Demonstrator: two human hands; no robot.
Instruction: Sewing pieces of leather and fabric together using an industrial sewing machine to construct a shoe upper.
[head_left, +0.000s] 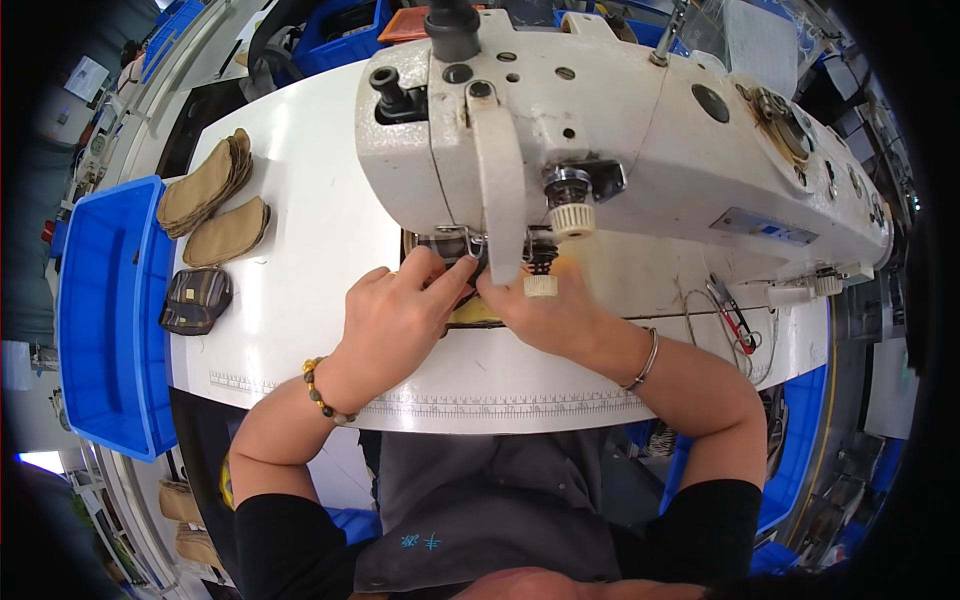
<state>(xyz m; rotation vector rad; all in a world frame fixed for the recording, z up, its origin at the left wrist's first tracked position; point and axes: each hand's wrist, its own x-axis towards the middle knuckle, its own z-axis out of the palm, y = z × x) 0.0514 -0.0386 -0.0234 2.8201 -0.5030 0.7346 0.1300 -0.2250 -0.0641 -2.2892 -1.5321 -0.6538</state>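
A white sewing machine (620, 150) stands over the white table, its needle area right in front of me. My left hand (400, 305) is closed, its thumb and bent fingers at a small dark fabric piece (466, 285) beside the presser foot. From the other side my right hand (555, 312) is closed against the same piece, thumb toward the needle. Its other fingers are partly hidden behind the machine's tension knobs (540, 286). Yellow material (475, 314) shows below the fabric, between my hands. Most of the fabric piece is covered by my fingers and the machine.
Stacks of tan fabric pieces (205, 185) and a plaid pouch (196, 300) lie at the left. Beside them stands a blue bin (112, 320). Red-handled thread snips (738, 325) and loose thread are at the right. A printed ruler (480, 408) runs along the front edge.
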